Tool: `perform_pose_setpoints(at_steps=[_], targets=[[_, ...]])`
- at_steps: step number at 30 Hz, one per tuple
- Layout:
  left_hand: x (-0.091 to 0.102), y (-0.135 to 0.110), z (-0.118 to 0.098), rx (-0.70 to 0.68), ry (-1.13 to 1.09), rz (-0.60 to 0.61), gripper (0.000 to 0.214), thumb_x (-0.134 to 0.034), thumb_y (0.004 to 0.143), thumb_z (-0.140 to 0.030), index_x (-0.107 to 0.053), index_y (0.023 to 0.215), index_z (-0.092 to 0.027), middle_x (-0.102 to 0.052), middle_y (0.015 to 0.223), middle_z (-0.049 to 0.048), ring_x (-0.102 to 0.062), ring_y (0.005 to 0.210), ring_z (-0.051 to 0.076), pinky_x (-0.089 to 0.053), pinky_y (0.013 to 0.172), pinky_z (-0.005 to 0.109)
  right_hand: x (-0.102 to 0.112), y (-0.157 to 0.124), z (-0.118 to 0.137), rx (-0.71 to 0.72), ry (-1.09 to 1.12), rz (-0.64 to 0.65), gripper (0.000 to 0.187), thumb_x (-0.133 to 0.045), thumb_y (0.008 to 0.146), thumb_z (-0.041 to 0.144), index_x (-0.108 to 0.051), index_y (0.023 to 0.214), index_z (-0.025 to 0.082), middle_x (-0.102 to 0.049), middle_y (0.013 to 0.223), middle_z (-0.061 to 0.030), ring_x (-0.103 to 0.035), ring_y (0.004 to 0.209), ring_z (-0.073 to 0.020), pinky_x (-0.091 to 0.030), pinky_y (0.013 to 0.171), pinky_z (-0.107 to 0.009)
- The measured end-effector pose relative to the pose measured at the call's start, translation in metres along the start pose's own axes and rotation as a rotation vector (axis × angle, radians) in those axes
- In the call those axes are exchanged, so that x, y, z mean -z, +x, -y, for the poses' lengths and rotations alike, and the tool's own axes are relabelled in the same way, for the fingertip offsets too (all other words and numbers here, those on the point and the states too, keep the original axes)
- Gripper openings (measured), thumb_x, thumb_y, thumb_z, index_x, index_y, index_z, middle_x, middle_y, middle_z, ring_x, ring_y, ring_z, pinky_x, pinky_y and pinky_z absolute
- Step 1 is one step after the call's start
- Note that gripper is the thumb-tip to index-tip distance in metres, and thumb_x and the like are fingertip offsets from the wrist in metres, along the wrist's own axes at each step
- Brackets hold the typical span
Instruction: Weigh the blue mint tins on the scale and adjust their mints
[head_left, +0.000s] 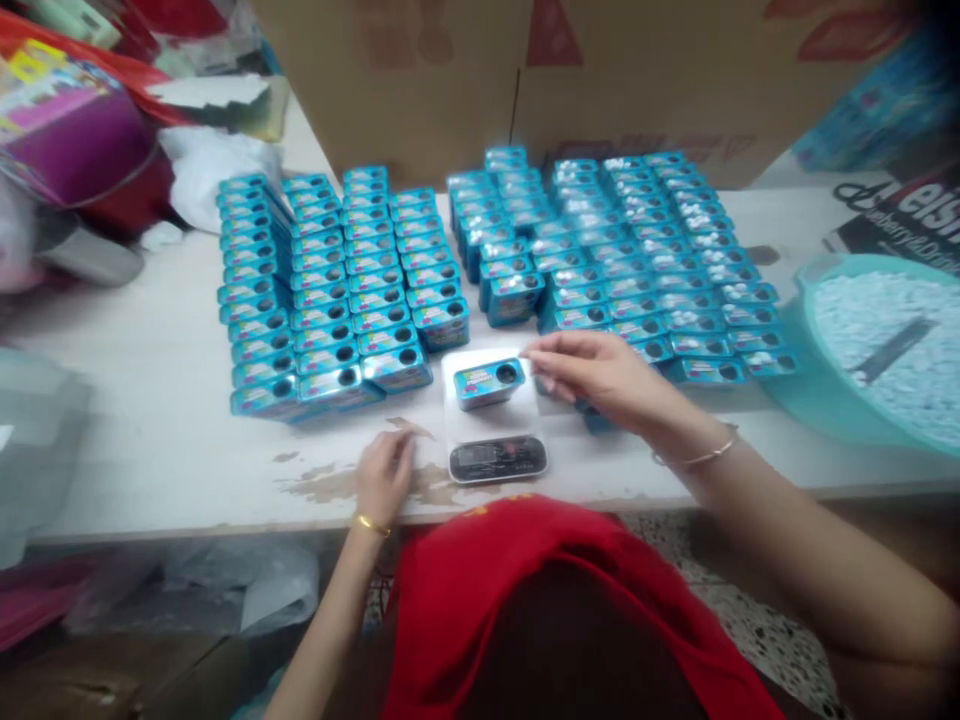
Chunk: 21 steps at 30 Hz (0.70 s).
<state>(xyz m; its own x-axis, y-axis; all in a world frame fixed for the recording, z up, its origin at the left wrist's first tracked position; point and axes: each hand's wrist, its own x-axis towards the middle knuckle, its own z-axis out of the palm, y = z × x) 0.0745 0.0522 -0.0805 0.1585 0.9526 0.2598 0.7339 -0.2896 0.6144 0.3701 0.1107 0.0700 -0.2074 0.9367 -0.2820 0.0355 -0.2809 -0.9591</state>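
Observation:
A small blue tin with a round hole in its lid sits on a white digital scale near the table's front edge. My right hand hovers just right of that tin, fingers pinched together at the tip; what they hold is too small to make out. My left hand rests on the table left of the scale, fingers curled under. Rows of like blue tins fill the table on the left, and more rows on the right show white pieces in their holes.
A teal basin of small white pieces with a dark scoop stands at the right edge. Large cardboard boxes rise behind the tins. Bags and clutter lie at the far left. The table's paint is worn by my left hand.

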Motion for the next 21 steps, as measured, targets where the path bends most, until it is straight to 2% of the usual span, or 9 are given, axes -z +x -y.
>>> perform_pose_setpoints(at_steps=[3,6,11,13,16,21], targets=[[-0.002,0.000,0.002,0.006,-0.018,-0.005,0.019,-0.050,0.091,-0.027,-0.061,0.102,-0.016,-0.061,0.081,0.0038,-0.054,0.072,0.015,-0.044,0.070,0.029,0.008,-0.013,-0.009,-0.139,0.363,-0.077,0.019,-0.073,0.077,0.030,-0.069,0.089,0.015,-0.061,0.084,-0.0034,-0.052,0.066,-0.0066,-0.043,0.053,-0.016],[-0.002,0.000,0.002,0.020,-0.015,-0.003,0.018,-0.050,0.091,-0.027,-0.062,0.101,-0.016,-0.060,0.079,0.0032,-0.054,0.071,0.014,-0.044,0.070,0.029,0.012,-0.028,-0.016,-0.214,0.518,-0.148,0.017,-0.069,0.082,0.031,-0.070,0.090,0.016,-0.059,0.086,-0.0039,-0.054,0.072,-0.0076,-0.047,0.058,-0.014],[-0.002,0.000,0.000,0.021,-0.005,-0.002,0.019,-0.051,0.091,-0.027,-0.062,0.101,-0.016,-0.060,0.079,0.0028,-0.054,0.071,0.014,-0.044,0.070,0.029,0.013,-0.048,-0.028,-0.237,0.510,-0.104,0.018,-0.063,0.086,0.022,-0.068,0.102,0.015,-0.061,0.090,-0.0056,-0.057,0.076,-0.0088,-0.049,0.063,-0.015],[-0.001,0.001,0.000,0.016,-0.004,-0.004,0.019,-0.051,0.091,-0.027,-0.062,0.101,-0.016,-0.060,0.079,0.0030,-0.054,0.070,0.014,-0.044,0.070,0.029,0.012,-0.051,-0.032,-0.234,0.467,-0.084,0.018,-0.062,0.087,0.021,-0.066,0.104,0.015,-0.062,0.088,-0.0050,-0.056,0.068,-0.0077,-0.046,0.057,-0.015],[-0.002,0.000,0.001,0.013,-0.001,0.002,0.018,-0.051,0.090,-0.027,-0.062,0.100,-0.016,-0.061,0.080,0.0032,-0.054,0.071,0.014,-0.044,0.069,0.029,0.010,-0.052,-0.035,-0.215,0.419,-0.078,0.016,-0.060,0.090,0.028,-0.063,0.099,0.016,-0.061,0.078,-0.0027,-0.052,0.058,-0.0064,-0.037,0.047,-0.015],[-0.001,0.002,-0.002,0.018,-0.024,-0.006,0.018,-0.052,0.090,-0.025,-0.061,0.102,-0.016,-0.060,0.080,0.0029,-0.054,0.070,0.014,-0.045,0.069,0.029,-0.001,-0.049,-0.038,-0.222,0.405,-0.040,0.018,-0.062,0.088,0.034,-0.060,0.088,0.016,-0.059,0.069,-0.0009,-0.047,0.052,-0.0055,-0.029,0.043,-0.015]])
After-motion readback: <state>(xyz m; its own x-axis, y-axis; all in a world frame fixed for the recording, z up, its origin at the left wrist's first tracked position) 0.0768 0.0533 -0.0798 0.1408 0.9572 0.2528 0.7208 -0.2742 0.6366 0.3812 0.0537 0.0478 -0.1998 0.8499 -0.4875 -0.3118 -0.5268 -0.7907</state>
